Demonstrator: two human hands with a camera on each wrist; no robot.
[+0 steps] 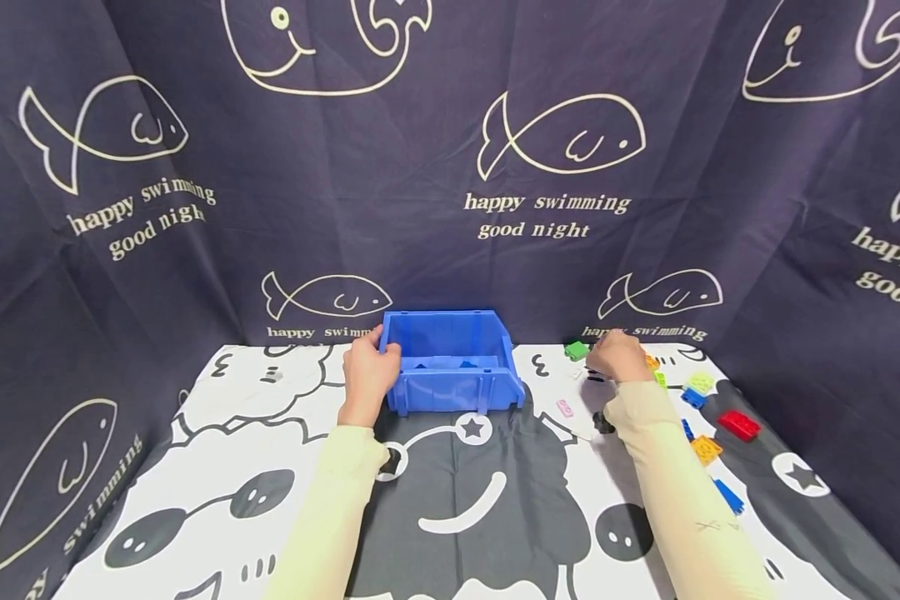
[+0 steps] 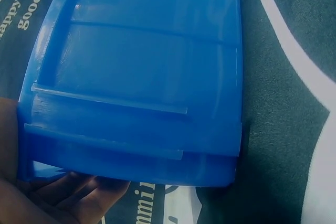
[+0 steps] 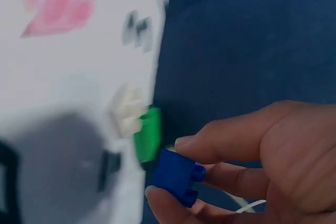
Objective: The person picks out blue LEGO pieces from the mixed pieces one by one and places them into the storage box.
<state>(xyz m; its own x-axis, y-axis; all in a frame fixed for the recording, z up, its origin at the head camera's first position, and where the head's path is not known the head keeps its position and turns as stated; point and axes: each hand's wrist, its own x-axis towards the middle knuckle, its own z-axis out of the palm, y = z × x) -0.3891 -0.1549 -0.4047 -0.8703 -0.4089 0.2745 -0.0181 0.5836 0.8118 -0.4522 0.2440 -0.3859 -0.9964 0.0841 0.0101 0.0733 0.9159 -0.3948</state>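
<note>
A blue plastic bin (image 1: 453, 392) stands at the back middle of the cloth-covered table, with some blue pieces low inside it. My left hand (image 1: 370, 375) grips the bin's left side, thumb near the front opening. In the left wrist view the bin's wall (image 2: 147, 66) fills most of the picture, and the fingers (image 2: 79, 198) reach around its edge. Over at the right, my right hand (image 1: 621, 358) pinches a small blue building block (image 3: 175, 174) between thumb and fingers, its studs facing the palm. The head view hides that block behind the hand.
Near the right hand lie a green block (image 1: 576, 351), a white block (image 3: 127, 113) and a pink block (image 1: 565, 408). Farther right are a red block (image 1: 739, 425), an orange block (image 1: 707, 450) and a long blue block (image 1: 729, 496). A dark printed curtain (image 1: 435, 167) hangs behind the table.
</note>
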